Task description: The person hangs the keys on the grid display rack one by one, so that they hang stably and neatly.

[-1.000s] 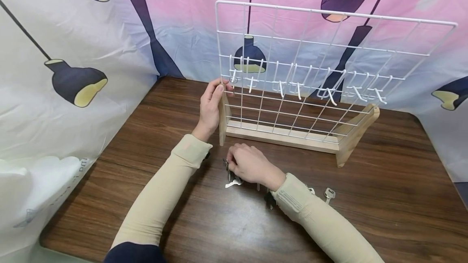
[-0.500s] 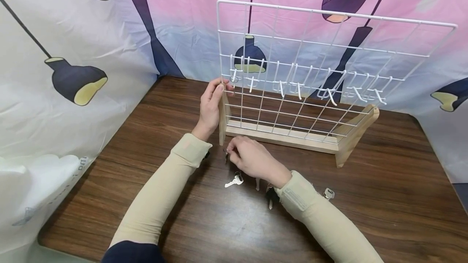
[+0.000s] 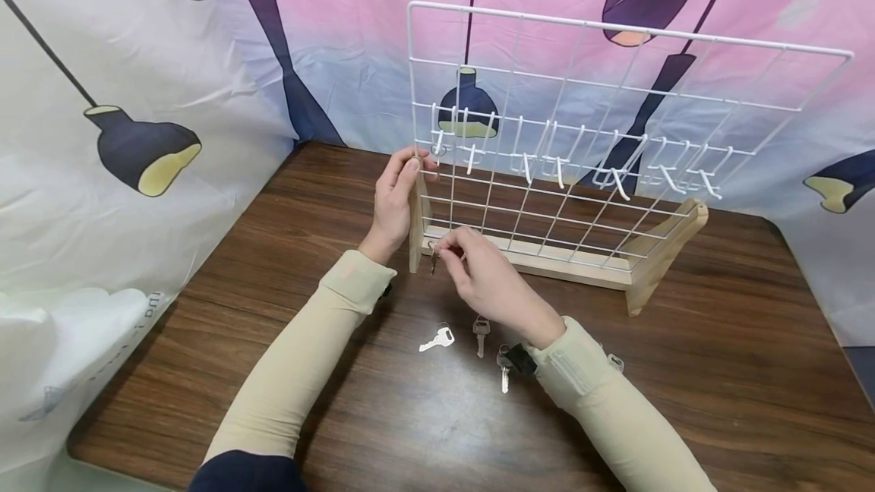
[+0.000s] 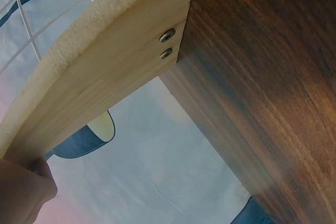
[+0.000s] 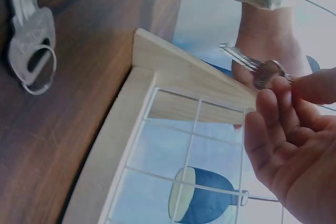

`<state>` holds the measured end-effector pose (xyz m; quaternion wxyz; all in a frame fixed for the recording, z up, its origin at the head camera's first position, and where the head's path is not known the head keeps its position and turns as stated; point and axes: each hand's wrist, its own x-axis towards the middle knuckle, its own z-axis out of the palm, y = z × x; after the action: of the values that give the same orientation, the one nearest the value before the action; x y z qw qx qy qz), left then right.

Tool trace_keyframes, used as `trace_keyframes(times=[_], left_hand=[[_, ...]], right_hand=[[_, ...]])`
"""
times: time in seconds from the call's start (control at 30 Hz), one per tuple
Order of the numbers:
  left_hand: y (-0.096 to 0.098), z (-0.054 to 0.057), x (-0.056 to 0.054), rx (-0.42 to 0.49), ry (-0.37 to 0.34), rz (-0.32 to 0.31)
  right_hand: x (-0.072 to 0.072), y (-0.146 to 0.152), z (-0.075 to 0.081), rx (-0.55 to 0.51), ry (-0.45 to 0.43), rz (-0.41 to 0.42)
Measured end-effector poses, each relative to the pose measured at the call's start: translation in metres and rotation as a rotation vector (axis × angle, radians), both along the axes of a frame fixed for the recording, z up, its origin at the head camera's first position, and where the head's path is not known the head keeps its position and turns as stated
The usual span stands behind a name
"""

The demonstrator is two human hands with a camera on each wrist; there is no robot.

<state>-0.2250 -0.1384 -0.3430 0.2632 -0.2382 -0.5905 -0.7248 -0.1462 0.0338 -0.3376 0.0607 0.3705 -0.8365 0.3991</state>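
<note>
My left hand (image 3: 394, 200) grips the left wooden end (image 4: 100, 66) of a white wire grid rack (image 3: 567, 249), thumb in front and fingers going round it. My right hand (image 3: 488, 272) pinches a silver key (image 5: 257, 69) by its ring end between thumb and forefinger. In the head view that key hangs in front of the rack's wooden base bar, just right of the left end piece. A row of white hooks (image 3: 559, 171) crosses the grid above. A small ring (image 3: 439, 149) shows at the leftmost hook.
Below my right hand, a silver key (image 3: 437, 339), a second key (image 3: 481, 335) and a third (image 3: 505, 374) lie on the brown wooden table (image 3: 383, 408). Another key (image 3: 616, 362) is partly hidden behind my right sleeve. A printed curtain (image 3: 355, 36) hangs behind the rack.
My right hand has lifted the key from the table and moved it up and slightly right toward the rack's base. My left hand has stayed on the rack's end.
</note>
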Motion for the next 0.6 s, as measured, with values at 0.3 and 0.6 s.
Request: trace_keyframes(times=[0.3, 0.6], left_hand=[[0.000, 0.000, 0.000, -0.012, 0.002, 0.010], [0.001, 0.000, 0.001, -0.003, 0.000, 0.009]], right_hand=[[0.000, 0.005, 0.008, -0.128, 0.076, 0.002], [-0.001, 0.008, 0.014, -0.190, 0.147, -0.028]])
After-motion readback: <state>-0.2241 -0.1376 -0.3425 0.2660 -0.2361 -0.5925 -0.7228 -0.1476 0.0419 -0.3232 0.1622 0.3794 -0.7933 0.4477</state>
